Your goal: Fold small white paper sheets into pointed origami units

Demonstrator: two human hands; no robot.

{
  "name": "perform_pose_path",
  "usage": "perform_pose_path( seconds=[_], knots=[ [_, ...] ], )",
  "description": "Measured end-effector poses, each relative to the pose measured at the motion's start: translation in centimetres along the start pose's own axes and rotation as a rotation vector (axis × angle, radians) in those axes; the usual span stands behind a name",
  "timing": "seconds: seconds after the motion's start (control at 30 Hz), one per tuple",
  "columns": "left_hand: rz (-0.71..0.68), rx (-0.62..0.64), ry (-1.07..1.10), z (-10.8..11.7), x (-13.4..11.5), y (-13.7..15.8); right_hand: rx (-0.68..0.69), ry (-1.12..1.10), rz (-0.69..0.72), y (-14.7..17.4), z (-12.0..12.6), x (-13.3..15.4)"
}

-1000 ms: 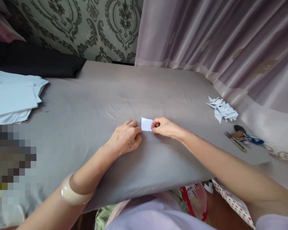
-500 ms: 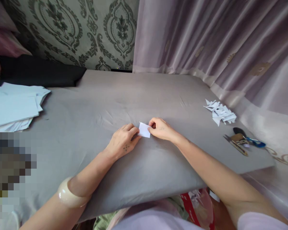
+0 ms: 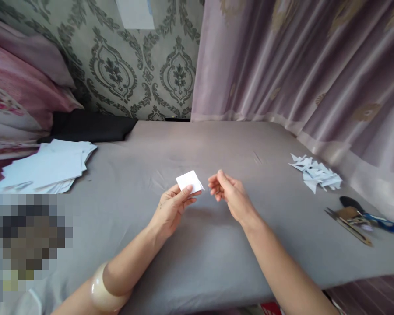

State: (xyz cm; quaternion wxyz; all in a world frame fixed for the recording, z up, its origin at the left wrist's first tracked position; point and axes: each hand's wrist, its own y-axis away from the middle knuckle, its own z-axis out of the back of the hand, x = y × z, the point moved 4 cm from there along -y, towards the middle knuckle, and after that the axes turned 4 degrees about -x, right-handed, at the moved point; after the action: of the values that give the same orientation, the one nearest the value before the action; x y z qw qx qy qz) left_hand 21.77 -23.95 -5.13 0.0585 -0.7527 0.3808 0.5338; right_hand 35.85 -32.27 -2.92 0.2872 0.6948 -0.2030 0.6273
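In the middle of the frame, the left hand [image 3: 171,209] pinches a paper [image 3: 186,179], seemingly folded; the right hand [image 3: 235,196], loosely spread, is near.

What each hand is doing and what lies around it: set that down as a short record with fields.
Left hand: holds the small white paper, thumb on top
Right hand: holds nothing; fingers loosely curled, apart from the paper
Left forearm: pale bangle
Surface: grey cloth
Far left: stack of white sheets, partly blurred out nearby
Right: pile of white paper pieces; several tools
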Motion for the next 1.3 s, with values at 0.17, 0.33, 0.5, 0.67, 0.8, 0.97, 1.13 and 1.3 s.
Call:
perform_pose_path(
  seconds=[0.17,0.33,0.5,0.67,0.8,0.97,1.13,1.3],
  knots=[
    [0.036,-0.04,0.095,0.3,0.4,-0.4,0.087,0.126,0.034,1.0,-1.2,-1.1],
    [0.053,-0.049,0.109,0.2,0.7,-0.4,0.05,0.161,-0.014,1.5,-1.7,-2.0],
    [0.117,-0.003,0.052,0.1,1.2,-0.3,0.068,0.036,-0.107,1.5,-1.8,-2.6],
    [0.188,0.012,0.048,0.3,1.4,-0.3,0.14,-0.025,-0.163,1.5,-1.5,-2.8],
    [0.224,0.005,0.065,0.4,1.6,-0.4,0.136,0.12,-0.097,1.6,-1.3,-2.5],
    [0.238,0.009,0.039,0.4,1.8,-0.5,0.093,0.303,0.006,1.8,-1.3,-2.3],
    [0.226,-0.028,-0.046,0.6,1.7,-0.5,0.059,0.385,0.117,2.0,-1.3,-2.2],
    [0.216,-0.025,-0.076,0.6,1.7,-0.4,0.097,0.395,0.132,2.2,-1.3,-2.3]
  ],
)
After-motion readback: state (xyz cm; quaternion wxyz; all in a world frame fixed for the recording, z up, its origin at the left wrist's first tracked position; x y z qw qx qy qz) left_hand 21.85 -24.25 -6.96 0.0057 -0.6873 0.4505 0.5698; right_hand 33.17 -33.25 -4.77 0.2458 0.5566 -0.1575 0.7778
